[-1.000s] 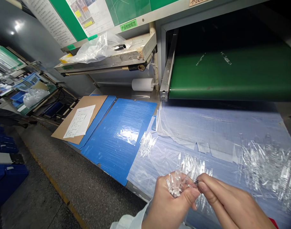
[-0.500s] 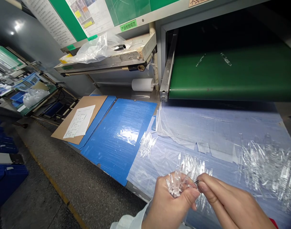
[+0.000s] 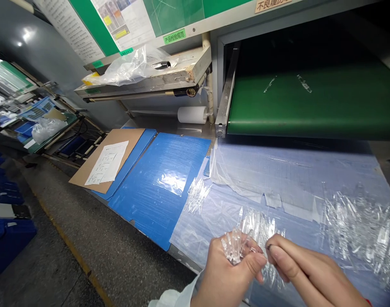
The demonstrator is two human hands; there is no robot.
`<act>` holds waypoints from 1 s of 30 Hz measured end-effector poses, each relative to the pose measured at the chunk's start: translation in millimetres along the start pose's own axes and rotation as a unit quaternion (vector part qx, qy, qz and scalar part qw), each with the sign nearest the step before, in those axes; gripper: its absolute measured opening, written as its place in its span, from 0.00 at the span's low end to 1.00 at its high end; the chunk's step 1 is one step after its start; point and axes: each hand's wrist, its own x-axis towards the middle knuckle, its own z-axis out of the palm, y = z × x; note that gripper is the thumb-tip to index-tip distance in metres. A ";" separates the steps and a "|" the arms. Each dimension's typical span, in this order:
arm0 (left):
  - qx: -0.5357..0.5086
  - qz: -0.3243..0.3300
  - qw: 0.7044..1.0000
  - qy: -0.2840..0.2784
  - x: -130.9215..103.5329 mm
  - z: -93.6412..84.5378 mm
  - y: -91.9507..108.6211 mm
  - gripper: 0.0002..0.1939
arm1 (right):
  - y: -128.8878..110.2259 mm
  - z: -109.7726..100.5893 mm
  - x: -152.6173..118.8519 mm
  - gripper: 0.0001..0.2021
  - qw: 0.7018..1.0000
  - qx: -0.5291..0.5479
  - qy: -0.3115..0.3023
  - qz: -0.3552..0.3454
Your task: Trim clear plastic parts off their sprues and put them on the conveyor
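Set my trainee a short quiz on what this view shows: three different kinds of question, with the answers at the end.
1. Multiple choice: where is the raised bunch of clear plastic pieces?
A) in the right hand
B) in the left hand
C) on the conveyor belt

2. True or false: the printed paper lies on the brown board.

3. Fill in: the conveyor belt's surface is ____ in colour.

Key: 1 B; 2 true; 3 green.

The left hand [image 3: 228, 270] curls loosely inward, its thumb [image 3: 255, 262] angled toward the right hand [image 3: 313, 268], which presses its own thumb and bent index finger [image 3: 280, 241] together; the 2 hands are just beside each other
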 end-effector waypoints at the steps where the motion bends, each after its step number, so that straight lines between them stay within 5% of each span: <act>1: -0.001 -0.004 1.000 -0.013 1.0 0.2 -1.6 0.22 | 0.5 -2.2 4.0 0.14 0.999 0.023 0.012 0.023; 5: -0.036 -0.009 0.999 -0.033 7.6 -7.5 -12.6 0.25 | 10.3 -8.7 34.5 0.14 0.977 0.168 -0.023 0.127; 8: -0.084 0.020 0.994 0.071 12.4 -28.5 -21.4 0.26 | 18.4 -2.6 74.5 0.17 0.956 0.219 -0.049 0.187; 12: -0.193 -0.004 0.964 0.184 12.5 -62.0 -30.8 0.22 | 22.8 34.6 140.9 0.11 0.950 0.173 -0.108 0.236; 18: -0.251 -0.032 0.951 0.175 6.9 -74.9 -41.3 0.22 | 21.5 90.7 207.5 0.14 0.949 0.098 -0.136 0.266; 22: -0.255 -0.013 0.955 0.153 9.7 -66.4 -44.4 0.22 | 17.8 75.3 192.9 0.13 0.959 0.079 -0.144 0.232; 26: -0.254 -0.003 0.964 0.076 19.9 -48.7 -46.5 0.23 | 12.0 43.1 138.7 0.14 0.959 0.104 -0.201 0.172; 30: -0.267 -0.033 0.963 -0.019 27.9 -28.3 -45.4 0.26 | 12.0 18.1 88.7 0.22 0.965 0.145 -0.162 0.147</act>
